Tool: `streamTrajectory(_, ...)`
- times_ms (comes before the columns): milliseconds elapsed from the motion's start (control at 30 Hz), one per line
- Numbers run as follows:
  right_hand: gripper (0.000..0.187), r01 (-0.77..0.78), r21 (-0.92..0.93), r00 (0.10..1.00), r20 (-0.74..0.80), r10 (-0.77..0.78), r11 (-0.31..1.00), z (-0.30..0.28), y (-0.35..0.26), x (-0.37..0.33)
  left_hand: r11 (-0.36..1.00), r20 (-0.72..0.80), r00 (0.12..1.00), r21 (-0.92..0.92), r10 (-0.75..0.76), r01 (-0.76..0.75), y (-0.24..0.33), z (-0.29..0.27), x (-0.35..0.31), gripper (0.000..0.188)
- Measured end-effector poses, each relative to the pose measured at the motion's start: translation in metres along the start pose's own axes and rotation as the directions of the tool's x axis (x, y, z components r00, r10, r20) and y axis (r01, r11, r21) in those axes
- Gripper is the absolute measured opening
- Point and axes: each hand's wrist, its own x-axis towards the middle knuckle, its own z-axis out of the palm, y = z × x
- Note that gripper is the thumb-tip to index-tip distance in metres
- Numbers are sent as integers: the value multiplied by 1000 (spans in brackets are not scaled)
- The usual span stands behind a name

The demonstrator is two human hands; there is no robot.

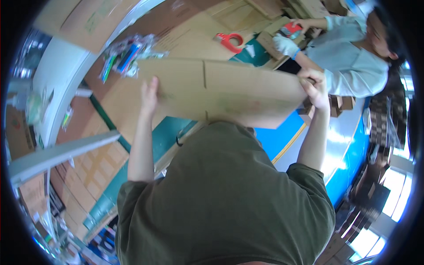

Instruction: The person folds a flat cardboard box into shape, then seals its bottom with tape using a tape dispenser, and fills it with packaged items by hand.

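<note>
A flattened cardboard box [238, 90], brown with short dark slits along its middle, spans the space in front of my body, slightly blurred. My left hand [150, 96] grips its left end, the thumb lying on the near face and the other fingers partly hidden. At the opposite end, my right hand [316, 88] is closed round the upper right corner. Beyond the left end lie clear plastic bags [130, 57] with green, blue and dark items inside. A red tape dispenser [230, 43] rests on cardboard past the box's upper edge.
At the upper right a co-worker [349, 57] with a white glove holds a red tape dispenser [290, 30] over a small carton [270, 42]. A grey metal bar [66, 154] juts in from the left. Stacked cartons [386, 119] stand far right, beyond a blue-edged table [342, 152].
</note>
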Motion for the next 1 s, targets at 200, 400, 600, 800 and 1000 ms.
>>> streamTrajectory(200, 17, 165, -130, 986, 14, -165, 978, 116, 28, 87, 976, -420, 888, -21, 188, -217, 6, -83, -35, 50)
streamTrajectory(400, 24, 400, -254, 915, 61, -398, 880, 173, 70, 116, 920, -371, 890, 375, 264, -116, 18, -104, -79, 32)
streamTrajectory(600, 54, 521, -608, 802, 108, -588, 599, 197, 87, 106, 761, 31, 998, 646, 47, -56, 101, -99, -67, 24)
streamTrajectory(800, 62, 569, -532, 798, 171, -579, 627, 193, 86, 111, 666, 227, 957, 744, -183, -49, 111, -97, -34, 32)
streamTrajectory(1000, 48, 543, -437, 837, 214, -504, 717, 190, 71, 115, 642, 166, 952, 765, -256, 39, 108, -101, -21, 31)
